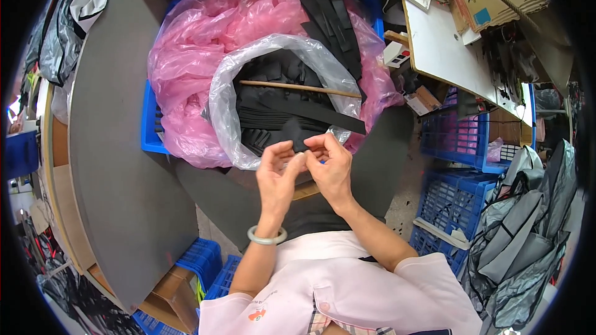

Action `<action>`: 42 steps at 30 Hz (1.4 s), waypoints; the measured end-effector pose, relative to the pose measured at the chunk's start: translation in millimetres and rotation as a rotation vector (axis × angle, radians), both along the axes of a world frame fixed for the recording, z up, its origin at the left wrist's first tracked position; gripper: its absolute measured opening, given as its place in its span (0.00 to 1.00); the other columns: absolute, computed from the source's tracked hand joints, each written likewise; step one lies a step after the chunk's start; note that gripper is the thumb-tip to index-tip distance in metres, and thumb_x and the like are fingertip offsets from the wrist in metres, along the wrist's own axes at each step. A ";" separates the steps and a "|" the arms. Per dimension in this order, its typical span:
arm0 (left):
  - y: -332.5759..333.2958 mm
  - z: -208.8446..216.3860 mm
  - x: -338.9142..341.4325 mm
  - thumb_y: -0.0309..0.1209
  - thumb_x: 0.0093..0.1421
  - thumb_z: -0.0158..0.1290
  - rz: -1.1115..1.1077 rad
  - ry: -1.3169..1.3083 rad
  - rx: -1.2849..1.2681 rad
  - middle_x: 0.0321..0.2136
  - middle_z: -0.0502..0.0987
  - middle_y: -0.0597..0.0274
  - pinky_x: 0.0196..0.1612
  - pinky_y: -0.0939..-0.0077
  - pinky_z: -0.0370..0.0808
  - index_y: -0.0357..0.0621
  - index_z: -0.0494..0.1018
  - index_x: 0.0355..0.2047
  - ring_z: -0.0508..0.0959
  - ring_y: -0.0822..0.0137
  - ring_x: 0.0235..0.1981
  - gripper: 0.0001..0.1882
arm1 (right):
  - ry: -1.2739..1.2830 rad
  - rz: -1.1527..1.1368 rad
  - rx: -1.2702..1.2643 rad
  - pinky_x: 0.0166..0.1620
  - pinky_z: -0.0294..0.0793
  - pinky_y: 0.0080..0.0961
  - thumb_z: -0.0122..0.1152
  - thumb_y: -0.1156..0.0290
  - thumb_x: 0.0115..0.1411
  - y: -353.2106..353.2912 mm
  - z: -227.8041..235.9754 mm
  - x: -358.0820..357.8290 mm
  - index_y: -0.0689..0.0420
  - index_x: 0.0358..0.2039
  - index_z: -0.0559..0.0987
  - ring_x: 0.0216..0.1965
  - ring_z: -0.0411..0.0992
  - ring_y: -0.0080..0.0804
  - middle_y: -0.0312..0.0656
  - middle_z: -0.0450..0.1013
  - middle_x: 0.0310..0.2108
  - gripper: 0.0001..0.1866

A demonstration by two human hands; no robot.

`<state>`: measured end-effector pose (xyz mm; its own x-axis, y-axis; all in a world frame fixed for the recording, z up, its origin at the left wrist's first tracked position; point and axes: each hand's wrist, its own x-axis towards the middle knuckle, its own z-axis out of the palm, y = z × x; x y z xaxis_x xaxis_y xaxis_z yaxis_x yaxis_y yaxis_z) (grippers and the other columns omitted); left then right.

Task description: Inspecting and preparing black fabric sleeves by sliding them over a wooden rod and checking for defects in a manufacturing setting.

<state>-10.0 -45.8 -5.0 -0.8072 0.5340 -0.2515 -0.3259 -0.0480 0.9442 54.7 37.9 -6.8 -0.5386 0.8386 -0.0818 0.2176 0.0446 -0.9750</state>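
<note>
A small black piece of material [299, 144] is pinched between my two hands, just over the near rim of a clear plastic bag. My left hand [277, 170], with a pale bangle on its wrist, grips the piece from the left. From the other side my right hand [331, 170] holds it with thumb and fingertips. The clear plastic bag [225, 96] stands wide at the mouth and holds many black strips and pieces [273, 118]. A thin wooden stick [298, 89] lies across the bag's mouth. The exact kind of the small piece cannot be made out.
Pink plastic sheeting [186, 68] surrounds the bag in a blue crate [149, 118], with more black strips [332, 25] at the back right. A grey panel [118, 149] rises at my left. Blue crates [450, 205] and grey bags [521, 236] stand at my right, below a white board [444, 56].
</note>
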 end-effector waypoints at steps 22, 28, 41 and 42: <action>-22.6 -10.3 -28.7 0.19 0.53 0.41 0.053 -0.410 0.095 0.20 0.76 0.50 0.18 0.80 0.72 0.31 0.72 0.35 0.75 0.67 0.15 0.12 | 0.034 0.253 0.155 0.30 0.71 0.19 0.64 0.74 0.50 30.4 -5.3 -4.5 0.63 0.43 0.74 0.27 0.70 0.27 0.43 0.67 0.38 0.18; -17.2 -3.6 -15.6 0.19 0.52 0.40 0.080 -0.668 0.134 0.22 0.76 0.49 0.20 0.77 0.74 0.31 0.70 0.40 0.76 0.65 0.17 0.15 | 0.032 0.052 0.444 0.31 0.74 0.21 0.62 0.79 0.51 13.2 -6.5 -9.9 0.63 0.40 0.76 0.30 0.74 0.31 0.45 0.71 0.36 0.14; -15.4 -5.1 -11.2 0.20 0.59 0.40 0.076 -0.061 -0.009 0.21 0.75 0.63 0.23 0.87 0.72 0.37 0.76 0.39 0.74 0.77 0.19 0.15 | 0.497 0.205 -0.870 0.45 0.71 0.25 0.58 0.76 0.53 39.7 1.3 0.0 0.65 0.29 0.77 0.39 0.73 0.28 0.52 0.71 0.45 0.06; -18.0 -3.5 -15.7 0.20 0.59 0.40 0.079 -0.062 -0.010 0.21 0.75 0.63 0.23 0.87 0.72 0.37 0.76 0.39 0.74 0.77 0.19 0.15 | 0.495 0.206 -0.871 0.45 0.71 0.25 0.58 0.76 0.53 39.1 1.3 1.4 0.65 0.29 0.77 0.39 0.73 0.28 0.52 0.71 0.45 0.06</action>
